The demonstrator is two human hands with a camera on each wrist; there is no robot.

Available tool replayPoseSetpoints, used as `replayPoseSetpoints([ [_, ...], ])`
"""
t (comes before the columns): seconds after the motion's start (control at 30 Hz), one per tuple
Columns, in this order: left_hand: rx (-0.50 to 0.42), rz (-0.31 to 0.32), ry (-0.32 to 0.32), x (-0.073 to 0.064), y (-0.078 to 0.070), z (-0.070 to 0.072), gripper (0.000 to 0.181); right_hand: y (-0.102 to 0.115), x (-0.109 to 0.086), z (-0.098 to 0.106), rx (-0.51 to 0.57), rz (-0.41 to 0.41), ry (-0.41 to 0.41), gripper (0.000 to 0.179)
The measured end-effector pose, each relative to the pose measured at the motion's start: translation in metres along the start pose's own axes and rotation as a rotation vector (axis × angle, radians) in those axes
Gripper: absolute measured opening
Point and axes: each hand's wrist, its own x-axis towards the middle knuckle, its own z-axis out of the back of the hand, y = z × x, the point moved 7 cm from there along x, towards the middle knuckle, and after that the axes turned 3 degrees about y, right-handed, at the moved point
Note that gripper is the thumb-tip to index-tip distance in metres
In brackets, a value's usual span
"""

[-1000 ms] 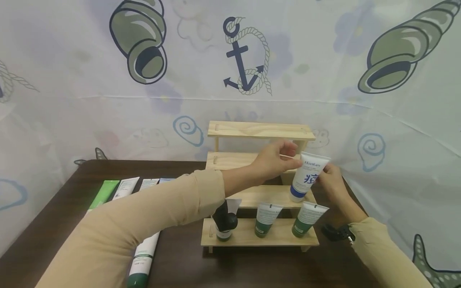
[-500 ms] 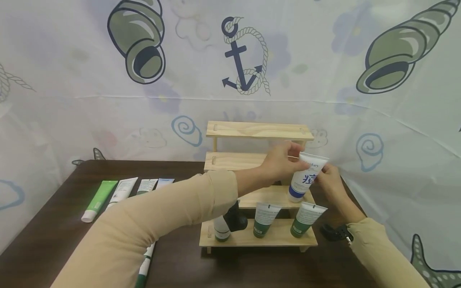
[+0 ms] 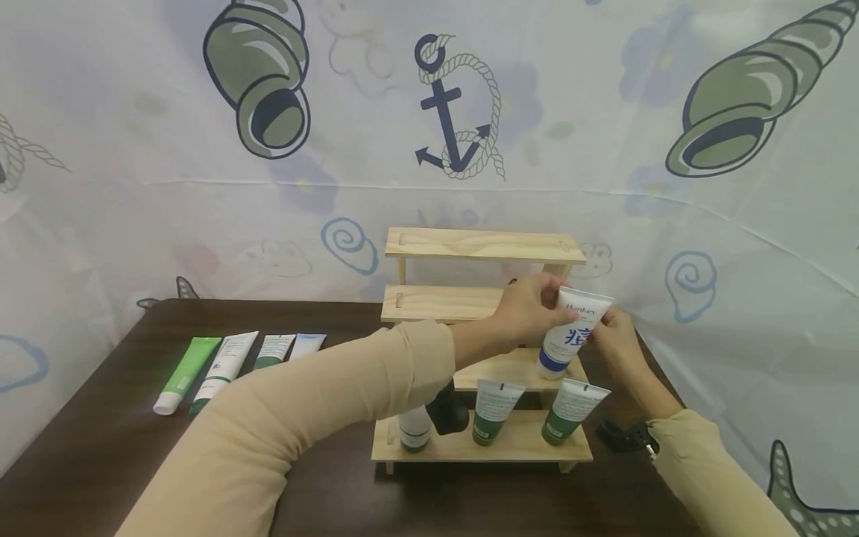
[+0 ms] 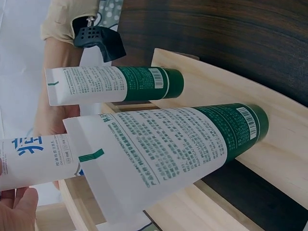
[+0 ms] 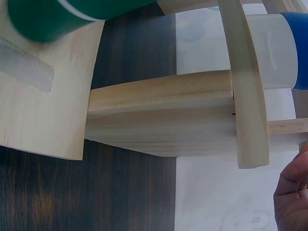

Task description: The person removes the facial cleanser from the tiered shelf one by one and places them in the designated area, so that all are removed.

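A white squeeze tube [image 3: 572, 328] with blue lettering and a blue band stands tilted at the right end of the second-lowest tier of the wooden shelf rack [image 3: 486, 242]. Its clear cap [image 5: 272, 50] meets the board in the right wrist view. My left hand [image 3: 533, 309] pinches the tube's left side near the top. On the other side, my right hand [image 3: 620, 347] holds the tube's right edge, its fingertips partly hidden behind it. Below stand a middle green-and-white tube [image 3: 496, 412] and a right green-and-white tube [image 3: 573, 410] on the lowest tier.
A third tube [image 3: 414, 429] stands at the lowest tier's left, partly covered by the left wrist camera [image 3: 448, 409]. On the dark table [image 3: 349, 477] lie a green tube [image 3: 188, 377] and several white ones, partly under my left sleeve [image 3: 322, 418]. A printed curtain [image 3: 537, 201] hangs behind.
My left hand has shifted right and slightly down along the tube, its fingers now further over the tube's side. The tube and my right hand have hardly moved.
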Motion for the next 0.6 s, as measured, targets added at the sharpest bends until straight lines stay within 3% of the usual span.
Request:
replayPoseSetpoints([
  [0.17, 0.017, -0.012, -0.013, 0.0011, 0.0007, 0.0003, 0.028, -0.0011, 0.0005, 0.0005, -0.005, -0.012, 0.000, 0.030],
  [0.4, 0.036, -0.034, -0.026, -0.0001, -0.0013, 0.0033, 0.027, 0.0001, 0.0019, -0.0006, 0.068, 0.020, 0.000, 0.013],
  [0.6, 0.062, -0.056, -0.008, -0.0035, -0.0050, 0.0073, 0.025, 0.0001, 0.0022, -0.0008, 0.100, 0.023, 0.002, 0.013],
])
